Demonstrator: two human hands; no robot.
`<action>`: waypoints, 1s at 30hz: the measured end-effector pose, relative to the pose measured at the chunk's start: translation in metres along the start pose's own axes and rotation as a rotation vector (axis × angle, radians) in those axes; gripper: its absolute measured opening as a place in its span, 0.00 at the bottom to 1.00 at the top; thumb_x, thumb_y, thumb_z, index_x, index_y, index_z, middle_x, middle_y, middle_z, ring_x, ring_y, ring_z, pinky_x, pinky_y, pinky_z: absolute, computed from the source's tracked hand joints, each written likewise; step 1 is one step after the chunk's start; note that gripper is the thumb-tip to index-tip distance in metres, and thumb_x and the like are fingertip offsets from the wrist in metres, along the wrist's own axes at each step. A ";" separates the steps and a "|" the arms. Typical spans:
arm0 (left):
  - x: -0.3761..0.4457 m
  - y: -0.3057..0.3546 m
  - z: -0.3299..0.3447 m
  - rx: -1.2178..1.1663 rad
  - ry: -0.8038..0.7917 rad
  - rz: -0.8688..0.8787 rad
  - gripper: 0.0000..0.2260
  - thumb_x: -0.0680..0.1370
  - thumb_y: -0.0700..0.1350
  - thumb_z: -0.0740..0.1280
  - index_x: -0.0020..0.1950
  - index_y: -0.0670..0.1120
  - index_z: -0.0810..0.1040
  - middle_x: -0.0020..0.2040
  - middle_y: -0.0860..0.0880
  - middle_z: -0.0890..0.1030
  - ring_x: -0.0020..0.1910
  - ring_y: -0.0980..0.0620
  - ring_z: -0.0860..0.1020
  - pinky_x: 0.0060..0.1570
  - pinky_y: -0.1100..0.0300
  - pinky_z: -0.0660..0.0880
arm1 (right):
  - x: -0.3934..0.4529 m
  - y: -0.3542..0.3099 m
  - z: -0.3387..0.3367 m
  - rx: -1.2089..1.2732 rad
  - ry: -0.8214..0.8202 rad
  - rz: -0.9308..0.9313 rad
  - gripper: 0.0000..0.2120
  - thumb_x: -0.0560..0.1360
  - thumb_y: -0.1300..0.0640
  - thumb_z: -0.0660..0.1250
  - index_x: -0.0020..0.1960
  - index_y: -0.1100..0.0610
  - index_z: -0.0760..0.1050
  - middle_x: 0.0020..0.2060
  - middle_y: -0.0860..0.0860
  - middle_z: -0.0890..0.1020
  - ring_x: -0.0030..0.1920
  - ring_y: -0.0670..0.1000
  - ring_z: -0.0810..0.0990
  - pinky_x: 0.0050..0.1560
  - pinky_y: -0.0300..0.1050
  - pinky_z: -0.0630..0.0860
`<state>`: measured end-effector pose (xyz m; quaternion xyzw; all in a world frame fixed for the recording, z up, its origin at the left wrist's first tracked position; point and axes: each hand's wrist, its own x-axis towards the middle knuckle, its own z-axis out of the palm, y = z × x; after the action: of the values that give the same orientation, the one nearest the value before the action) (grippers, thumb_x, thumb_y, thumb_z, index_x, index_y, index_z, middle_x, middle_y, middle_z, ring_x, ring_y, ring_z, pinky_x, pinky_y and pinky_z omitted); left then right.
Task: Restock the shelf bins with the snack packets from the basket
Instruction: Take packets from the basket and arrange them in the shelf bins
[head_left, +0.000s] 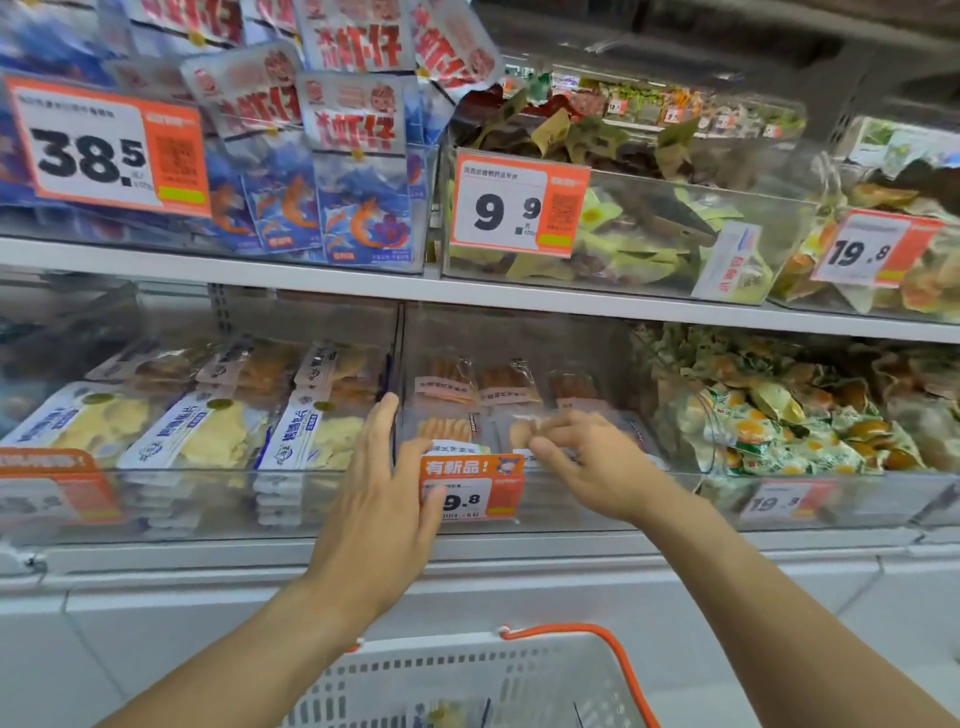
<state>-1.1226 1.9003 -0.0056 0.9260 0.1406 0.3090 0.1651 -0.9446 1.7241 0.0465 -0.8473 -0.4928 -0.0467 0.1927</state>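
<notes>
Clear plastic fronts every bin on this shelf, and the person is working at the middle bin of the lower row, the one with the orange 9.8 price tag clipped to its lip. The left hand lies flat with fingers straight, thumb across the tag, and seems to steady the bin's front. The right hand reaches over the lip, fingers bent low over the front row of snack packets; it is blurred, and I cannot tell whether its grip has a packet pinched or is only nudging one into line.

To my eye the step in hand is settling packets into this bin, front row tidy, a second row behind. Next would be a trip back to the basket, which sits below the arms with its orange handle up; something yellowish shows through the mesh, so stock likely remains. That calls for freeing both hands and lifting packets over the lip without snagging the tag.

Close by, the left-hand bin holds white-and-blue packs, the right-hand bin loose yellow-green sachets, and the upper shelf edge hangs low above, leaving little headroom for the reach.
</notes>
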 end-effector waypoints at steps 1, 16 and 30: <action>0.001 0.000 0.001 0.004 0.010 -0.007 0.16 0.81 0.49 0.64 0.67 0.47 0.69 0.80 0.46 0.48 0.79 0.44 0.52 0.72 0.49 0.62 | -0.001 -0.001 -0.001 -0.021 -0.003 0.002 0.17 0.84 0.50 0.59 0.56 0.56 0.84 0.56 0.48 0.83 0.60 0.50 0.75 0.65 0.48 0.68; -0.058 -0.001 0.027 -0.236 0.222 0.082 0.10 0.75 0.36 0.65 0.54 0.45 0.70 0.54 0.48 0.69 0.48 0.46 0.75 0.46 0.52 0.75 | -0.078 -0.061 0.097 0.085 0.046 -0.182 0.07 0.76 0.53 0.65 0.49 0.57 0.75 0.40 0.49 0.75 0.40 0.51 0.74 0.40 0.45 0.68; -0.299 -0.095 0.117 -0.122 -0.805 -1.051 0.22 0.75 0.40 0.68 0.68 0.38 0.68 0.66 0.45 0.72 0.48 0.53 0.77 0.39 0.59 0.76 | -0.237 -0.104 0.326 0.045 -1.119 0.297 0.20 0.76 0.61 0.68 0.66 0.61 0.70 0.58 0.56 0.77 0.55 0.57 0.79 0.50 0.47 0.77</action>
<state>-1.2953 1.8522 -0.2883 0.7663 0.4830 -0.1753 0.3857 -1.1902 1.6976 -0.2889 -0.7986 -0.3965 0.4465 -0.0746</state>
